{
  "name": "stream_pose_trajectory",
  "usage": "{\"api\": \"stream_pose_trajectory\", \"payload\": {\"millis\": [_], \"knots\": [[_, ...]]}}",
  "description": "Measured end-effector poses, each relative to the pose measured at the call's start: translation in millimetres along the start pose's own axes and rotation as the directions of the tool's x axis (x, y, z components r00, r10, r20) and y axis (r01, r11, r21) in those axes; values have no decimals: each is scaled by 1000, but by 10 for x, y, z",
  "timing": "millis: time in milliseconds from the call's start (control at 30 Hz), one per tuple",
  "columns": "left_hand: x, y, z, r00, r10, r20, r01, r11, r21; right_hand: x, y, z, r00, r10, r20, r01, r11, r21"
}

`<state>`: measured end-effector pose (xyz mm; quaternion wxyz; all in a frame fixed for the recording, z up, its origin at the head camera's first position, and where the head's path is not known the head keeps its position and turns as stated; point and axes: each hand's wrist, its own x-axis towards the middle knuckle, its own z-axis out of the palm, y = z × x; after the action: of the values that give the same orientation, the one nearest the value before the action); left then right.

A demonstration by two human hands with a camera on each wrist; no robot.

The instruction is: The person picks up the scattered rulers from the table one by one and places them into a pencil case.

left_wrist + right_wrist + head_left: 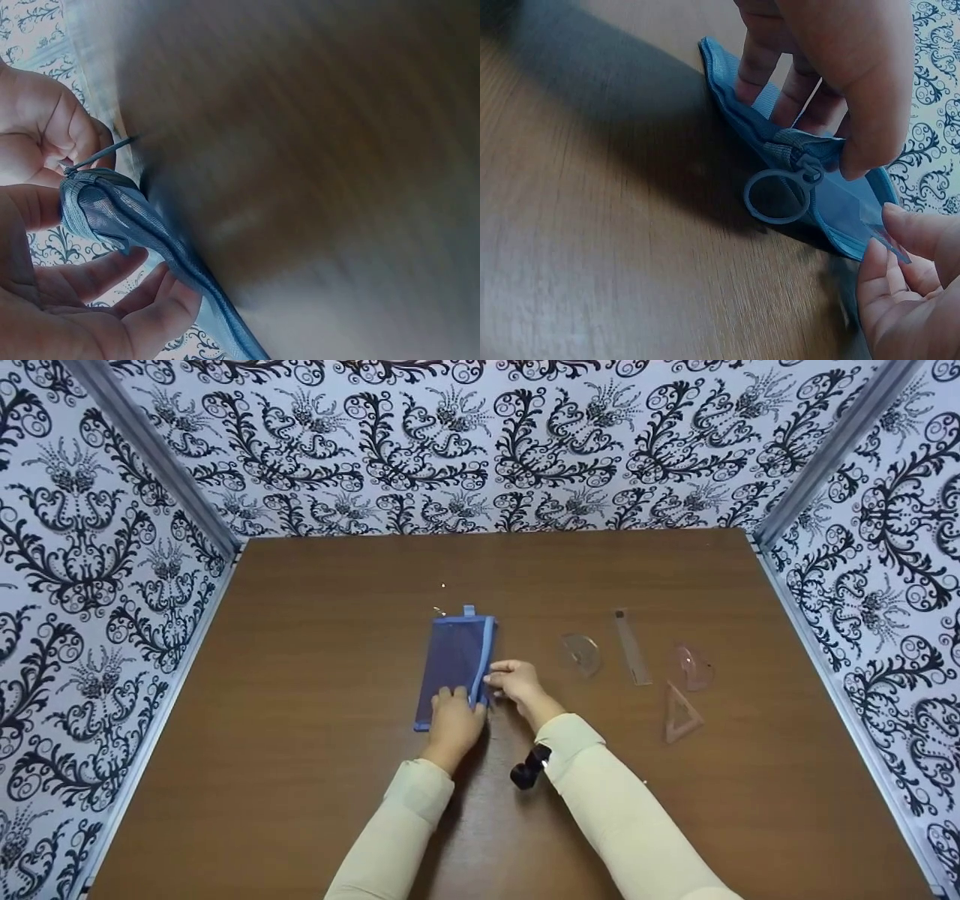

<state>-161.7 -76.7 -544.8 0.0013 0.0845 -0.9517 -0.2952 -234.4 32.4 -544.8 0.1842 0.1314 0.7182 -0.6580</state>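
Observation:
A blue mesh zip pouch (pixel 456 649) lies on the table, its zipper along the right side. My left hand (pixel 456 724) grips its near end; in the right wrist view, the left thumb and fingers hold the fabric beside the zipper's ring pull (pixel 776 196). At the pouch's right edge, my right hand (pixel 519 686) pinches a clear plastic piece (pixel 885 238) between thumb and fingers. That piece sits at the gap in the pouch's edge, partly hidden, and its full shape cannot be made out.
To the right lie a clear protractor (pixel 582 654), a clear ruler (pixel 632 649), a pinkish protractor (pixel 694 666) and a pinkish set square (pixel 681 712) on the brown table (pixel 300 780). Patterned walls (pixel 480 450) enclose the table's back and sides.

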Motion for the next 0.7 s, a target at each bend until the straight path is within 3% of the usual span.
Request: {"api": "stream_pose_trajectory", "payload": {"millis": [300, 333, 400, 533, 633, 700], "knots": [[-5, 1, -4, 1000, 19, -17, -19, 1000, 17, 20, 20, 15, 1000, 14, 14, -15, 998, 65], [-4, 0, -2, 1000, 22, -18, -21, 1000, 22, 128, 121, 4, 999, -22, 42, 18, 995, 95], [-3, -2, 3, 999, 28, -25, -27, 999, 25, 352, 298, 11, 998, -21, 58, 15, 994, 106], [3, -11, 12, 998, 39, -39, -38, 999, 22, 1225, 983, 1, 991, -33, 130, 13, 988, 153], [4, -16, 12, 999, 37, -35, -37, 999, 20, 1761, 1397, 4, 987, -15, 161, -11, 986, 165], [4, -19, 10, 999, 35, -33, -34, 999, 20, 2005, 1583, 9, 983, -5, 182, -26, 986, 166]]}}
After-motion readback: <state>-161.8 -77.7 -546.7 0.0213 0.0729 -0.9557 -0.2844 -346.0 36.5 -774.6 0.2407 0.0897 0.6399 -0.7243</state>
